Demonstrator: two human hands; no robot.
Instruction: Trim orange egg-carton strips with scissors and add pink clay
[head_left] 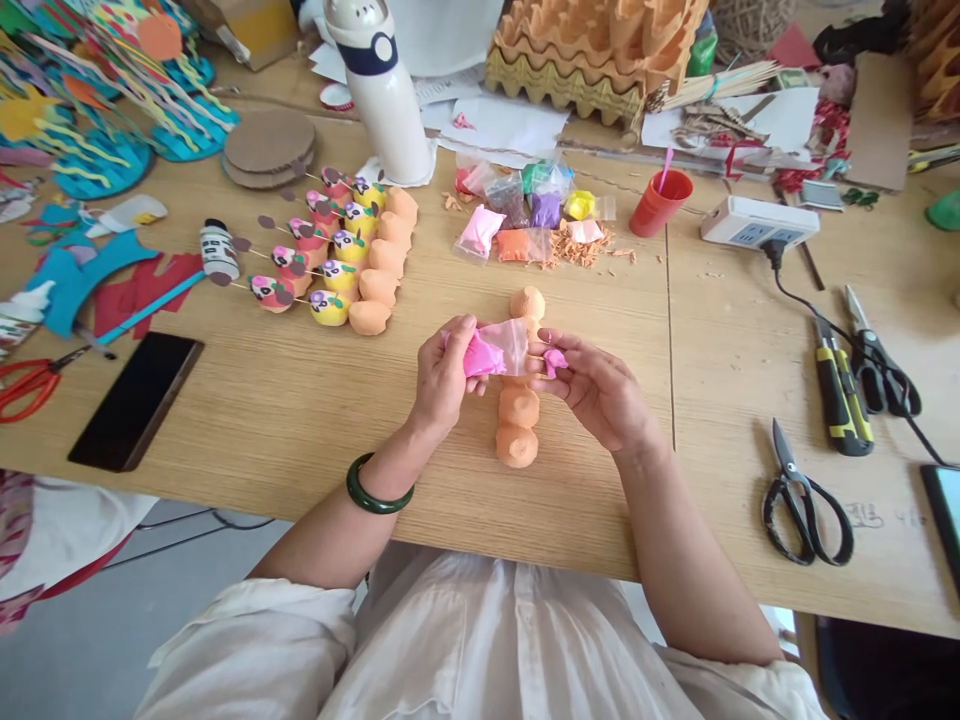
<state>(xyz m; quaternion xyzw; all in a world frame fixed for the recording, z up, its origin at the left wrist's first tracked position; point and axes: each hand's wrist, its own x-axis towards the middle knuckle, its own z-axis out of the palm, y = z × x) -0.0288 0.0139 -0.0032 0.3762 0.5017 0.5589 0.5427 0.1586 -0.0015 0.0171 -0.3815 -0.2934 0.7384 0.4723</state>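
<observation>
My left hand point(444, 372) grips a small clear zip bag point(514, 346) with bright pink modelling clay point(484, 354) inside. Beside the bag's mouth, my right hand point(596, 385) holds a torn-off lump of pink clay point(554, 362) between its fingers. Under both hands lies a row of orange egg-carton cups point(517, 408), its middle partly hidden by the bag and fingers. To the left stand several rows of painted cups, red point(271, 291) and yellow point(329, 306), with clay flowers and thin sticks carrying brown ovals. A row of plain orange cups point(379, 287) adjoins them.
Bags of coloured clay point(514, 243) and orange shreds lie beyond my hands, near a red cup point(660, 202) and a white bottle point(382, 95). Scissors point(806, 505), a utility knife point(844, 395) and a power strip point(759, 222) are on the right; a phone point(136, 402) rests at left.
</observation>
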